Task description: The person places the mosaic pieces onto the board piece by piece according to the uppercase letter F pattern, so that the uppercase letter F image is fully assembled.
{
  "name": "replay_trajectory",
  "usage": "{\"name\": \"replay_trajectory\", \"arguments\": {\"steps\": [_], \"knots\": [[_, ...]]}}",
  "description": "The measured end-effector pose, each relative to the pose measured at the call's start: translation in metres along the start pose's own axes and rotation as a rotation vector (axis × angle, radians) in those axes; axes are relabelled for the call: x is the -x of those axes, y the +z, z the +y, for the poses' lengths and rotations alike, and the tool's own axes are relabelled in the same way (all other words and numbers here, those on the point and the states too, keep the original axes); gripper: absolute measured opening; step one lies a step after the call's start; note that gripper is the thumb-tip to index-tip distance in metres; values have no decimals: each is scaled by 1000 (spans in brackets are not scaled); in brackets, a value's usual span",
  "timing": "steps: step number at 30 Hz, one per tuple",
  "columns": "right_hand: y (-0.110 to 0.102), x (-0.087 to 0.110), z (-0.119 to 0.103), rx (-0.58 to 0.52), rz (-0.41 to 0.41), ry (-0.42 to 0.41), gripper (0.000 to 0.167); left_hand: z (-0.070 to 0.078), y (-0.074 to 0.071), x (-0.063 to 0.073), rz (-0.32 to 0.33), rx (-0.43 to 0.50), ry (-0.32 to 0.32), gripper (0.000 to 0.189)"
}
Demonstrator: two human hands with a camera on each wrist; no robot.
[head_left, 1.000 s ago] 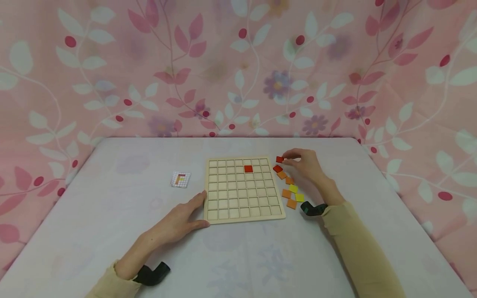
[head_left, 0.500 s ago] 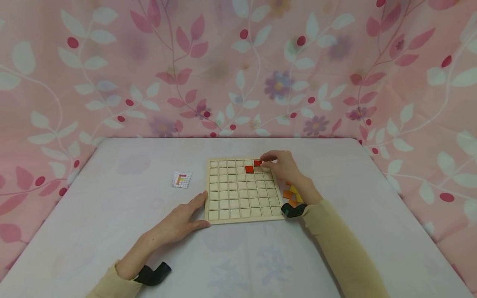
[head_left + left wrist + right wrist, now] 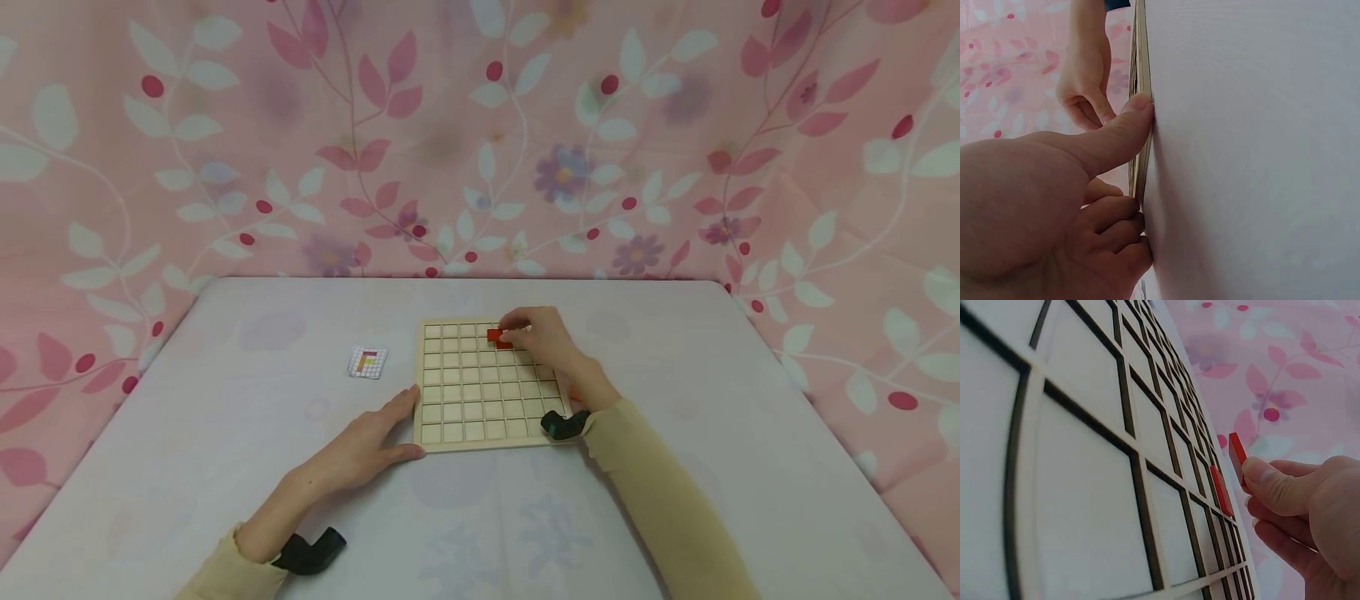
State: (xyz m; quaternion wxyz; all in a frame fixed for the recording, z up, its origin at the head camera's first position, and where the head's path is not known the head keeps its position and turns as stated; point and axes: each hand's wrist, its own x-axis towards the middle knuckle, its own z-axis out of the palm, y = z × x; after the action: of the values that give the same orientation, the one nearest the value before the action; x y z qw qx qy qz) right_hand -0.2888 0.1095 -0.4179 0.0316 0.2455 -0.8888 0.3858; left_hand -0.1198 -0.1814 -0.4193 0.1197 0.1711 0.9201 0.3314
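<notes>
A pale wooden grid board [image 3: 480,392] lies on the table. My left hand [image 3: 360,454] rests at its left side, index finger along the left edge and thumb at the near left corner. In the left wrist view, the thumb [image 3: 1135,109] presses the board's edge [image 3: 1141,169]. My right hand [image 3: 543,337] pinches a red square tile [image 3: 1238,456] between thumb and fingers, tilted close over the board's far part. A second red tile [image 3: 1221,492] sits in a board cell just beside it, partly covered in the head view by the hand.
A small card [image 3: 368,362] with a coloured grid pattern lies left of the board. An orange tile [image 3: 575,393] peeks out beside the right forearm, which hides the loose tiles. A floral curtain [image 3: 480,142] hangs behind the table [image 3: 247,400].
My right hand has carried the red tile leftward from beside the board to over its far rows, close to the seated red tile. My left hand has stayed at the board's edge.
</notes>
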Motion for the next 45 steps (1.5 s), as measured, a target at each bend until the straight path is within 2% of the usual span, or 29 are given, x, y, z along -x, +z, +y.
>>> {"name": "replay_trajectory", "arguments": {"steps": [5, 13, 45], "knots": [[7, -1, -2, 8, 9, -20, 13, 0, 0, 0, -3, -3, 5, 88], [16, 0, 2, 8, -1, 1, 15, 0, 0, 0, -2, -12, 0, 87], [19, 2, 8, -19, -20, -72, 18, 3, 0, 1, -10, -9, 3, 87]]}}
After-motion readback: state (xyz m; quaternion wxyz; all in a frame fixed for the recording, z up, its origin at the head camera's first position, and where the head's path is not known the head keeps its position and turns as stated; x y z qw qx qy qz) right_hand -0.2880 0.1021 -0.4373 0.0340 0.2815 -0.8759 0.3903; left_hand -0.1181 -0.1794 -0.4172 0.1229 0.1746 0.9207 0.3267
